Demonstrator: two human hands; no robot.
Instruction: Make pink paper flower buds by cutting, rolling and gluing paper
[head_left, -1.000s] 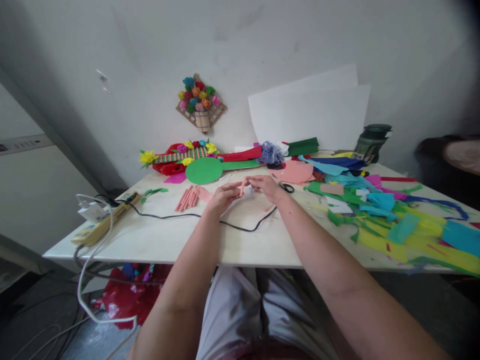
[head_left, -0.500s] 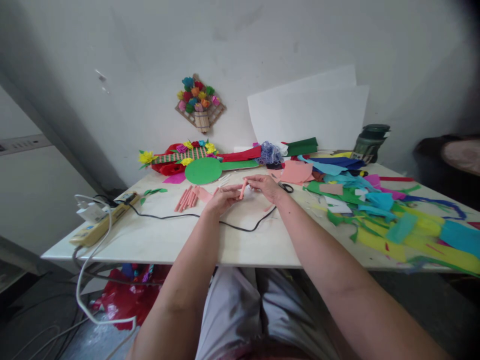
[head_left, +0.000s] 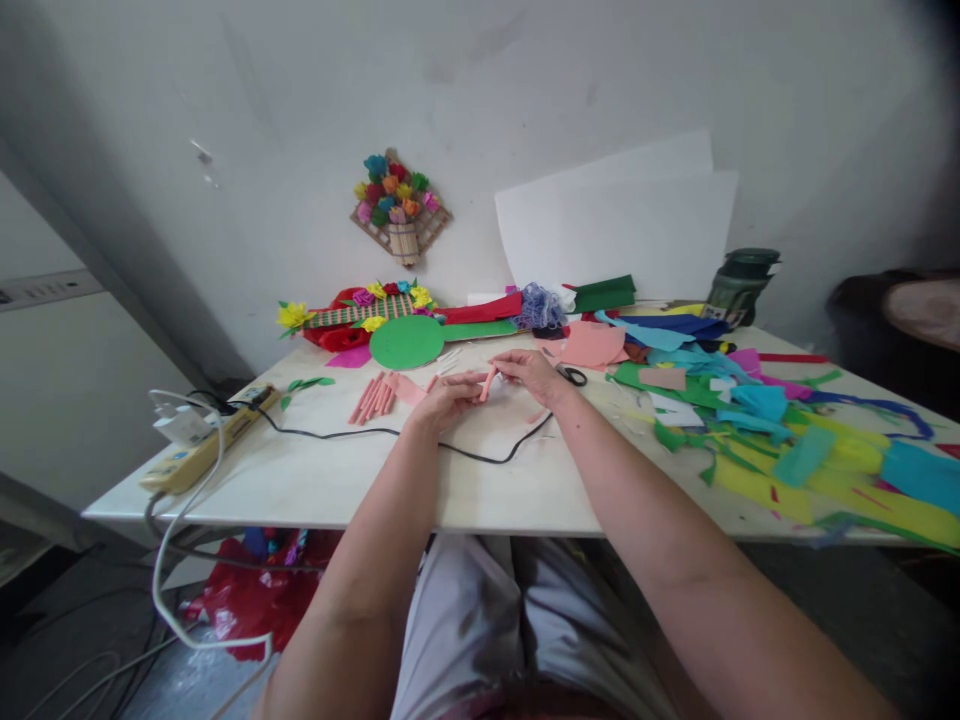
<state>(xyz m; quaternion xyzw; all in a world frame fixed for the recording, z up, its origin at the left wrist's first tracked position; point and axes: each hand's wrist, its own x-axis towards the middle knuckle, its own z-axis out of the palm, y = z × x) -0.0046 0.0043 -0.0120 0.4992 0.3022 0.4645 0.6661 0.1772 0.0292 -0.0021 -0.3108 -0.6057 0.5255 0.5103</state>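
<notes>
A: Head view. Where is the pink paper roll (head_left: 488, 381)?

B: Between both hands, just above the white table (head_left: 337, 480). Left hand (head_left: 445, 398) pinches its lower end; right hand (head_left: 534, 374) grips the upper end. Finished pink rolls (head_left: 373, 396) lie left of the left hand, scissors (head_left: 573, 375) just right of the right hand.

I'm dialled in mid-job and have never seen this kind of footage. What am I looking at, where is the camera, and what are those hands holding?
The one camera sits on a person's head, looking down past their arms. No machine: the left hand and right hand together hold a small pink paper roll over a white table. More pink rolls lie to the left, near a green paper disc and a black cable. Scissors and coloured paper scraps lie right; a power strip sits far left.
</notes>
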